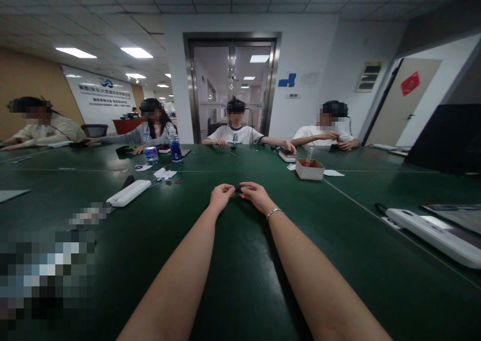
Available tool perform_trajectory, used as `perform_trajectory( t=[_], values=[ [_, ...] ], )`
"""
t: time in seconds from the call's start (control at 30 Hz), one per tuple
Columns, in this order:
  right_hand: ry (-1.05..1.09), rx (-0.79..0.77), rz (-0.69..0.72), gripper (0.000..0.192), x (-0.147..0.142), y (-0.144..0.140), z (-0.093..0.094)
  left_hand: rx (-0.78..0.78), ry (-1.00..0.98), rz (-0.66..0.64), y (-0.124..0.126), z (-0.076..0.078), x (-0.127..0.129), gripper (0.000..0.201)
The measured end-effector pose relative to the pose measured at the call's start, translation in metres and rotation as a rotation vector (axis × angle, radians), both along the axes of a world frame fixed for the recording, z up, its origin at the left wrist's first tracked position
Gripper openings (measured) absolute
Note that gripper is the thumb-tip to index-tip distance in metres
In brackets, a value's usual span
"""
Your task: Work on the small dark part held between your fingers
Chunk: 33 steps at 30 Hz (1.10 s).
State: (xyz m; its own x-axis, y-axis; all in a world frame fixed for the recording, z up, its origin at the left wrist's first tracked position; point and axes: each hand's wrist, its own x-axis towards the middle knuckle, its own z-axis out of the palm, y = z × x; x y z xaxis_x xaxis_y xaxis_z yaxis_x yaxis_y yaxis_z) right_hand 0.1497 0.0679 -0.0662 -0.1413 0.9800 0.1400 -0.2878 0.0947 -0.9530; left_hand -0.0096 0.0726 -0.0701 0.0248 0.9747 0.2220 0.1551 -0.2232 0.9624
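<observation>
Both my arms reach forward over the dark green table (240,261). My left hand (221,198) and my right hand (256,197) meet near the middle of the view, each with its fingers closed. Between their fingertips is a small black object (238,189), gripped from both sides. Its kind is too small to make out, and the fingers hide part of it. A silver bracelet (273,213) circles my right wrist.
A white power bank-like case (129,193) lies to the left, a long white device (432,236) to the right. Ahead stand a small cardboard box (309,171), a blue bottle (176,148) and a water bottle (151,150). Paper scraps (164,173) lie left of centre. Several people sit across the table.
</observation>
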Motion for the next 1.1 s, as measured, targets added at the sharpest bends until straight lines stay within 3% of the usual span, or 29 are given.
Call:
perform_trajectory(
  t=[0.33, 0.67, 1.1],
  values=[
    [0.003, -0.009, 0.013, 0.023, 0.001, 0.0, 0.0, -0.01, 0.062, -0.007, 0.008, -0.005, -0.002, 0.02],
    [0.024, -0.01, 0.038, 0.023, 0.002, -0.001, 0.001, -0.062, 0.128, 0.008, -0.001, 0.006, 0.0, 0.031],
    [0.014, -0.056, 0.118, 0.024, 0.003, -0.007, 0.007, -0.018, 0.54, 0.164, -0.022, 0.023, -0.002, 0.056]
  ],
)
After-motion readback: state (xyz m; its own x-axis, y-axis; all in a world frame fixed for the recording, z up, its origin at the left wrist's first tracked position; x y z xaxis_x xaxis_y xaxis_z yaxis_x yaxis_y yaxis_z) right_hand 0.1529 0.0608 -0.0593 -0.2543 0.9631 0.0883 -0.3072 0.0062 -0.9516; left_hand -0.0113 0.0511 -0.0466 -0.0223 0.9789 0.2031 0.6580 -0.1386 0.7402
